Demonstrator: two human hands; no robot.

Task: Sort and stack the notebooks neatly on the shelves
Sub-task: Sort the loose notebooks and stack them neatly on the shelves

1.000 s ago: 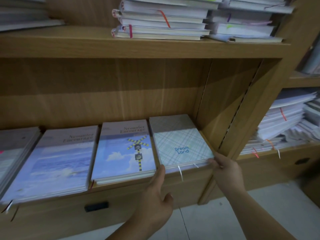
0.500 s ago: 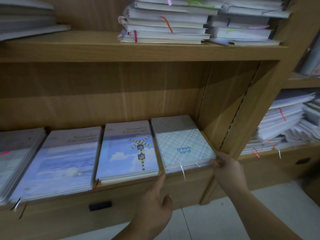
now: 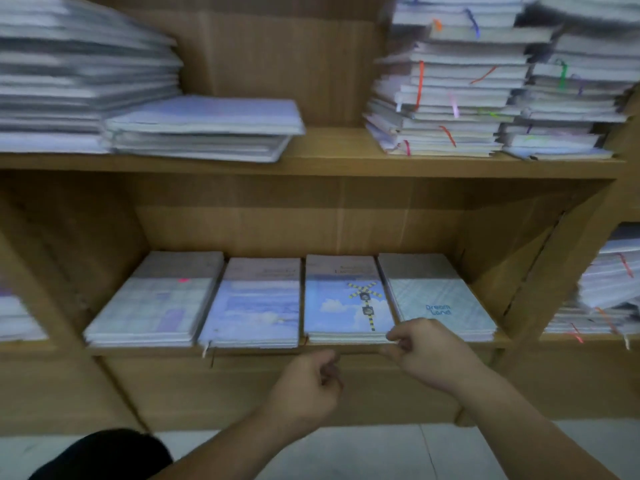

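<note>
Four low notebook stacks lie side by side on the lower shelf [image 3: 346, 351]. From left: a pale grid-cover stack [image 3: 156, 299], a cloudy-sky stack [image 3: 256, 303], a blue stack with a railway-crossing sign [image 3: 343, 299], and a plaid "Dream Land" stack [image 3: 440, 296]. My right hand [image 3: 429, 351] covers the Dream Land stack's front left corner, and its thumb and fingers pinch the front edge where that stack meets the crossing-sign stack. What lies between the fingertips is blurred. My left hand [image 3: 308, 382] hangs below the shelf edge with curled fingers and holds nothing.
The upper shelf [image 3: 329, 161] carries tall piles of notebooks with coloured ribbons at right [image 3: 450, 98], a flat pile [image 3: 204, 126] in the middle and a tall pile at left [image 3: 69, 74]. More piles fill the neighbouring bay [image 3: 609, 289]. A pale tiled floor lies below.
The view has pulled back and now shows the upper shelf. My right hand moved left from the Dream Land stack's right corner to its left one. My left hand dropped off the edge and curled.
</note>
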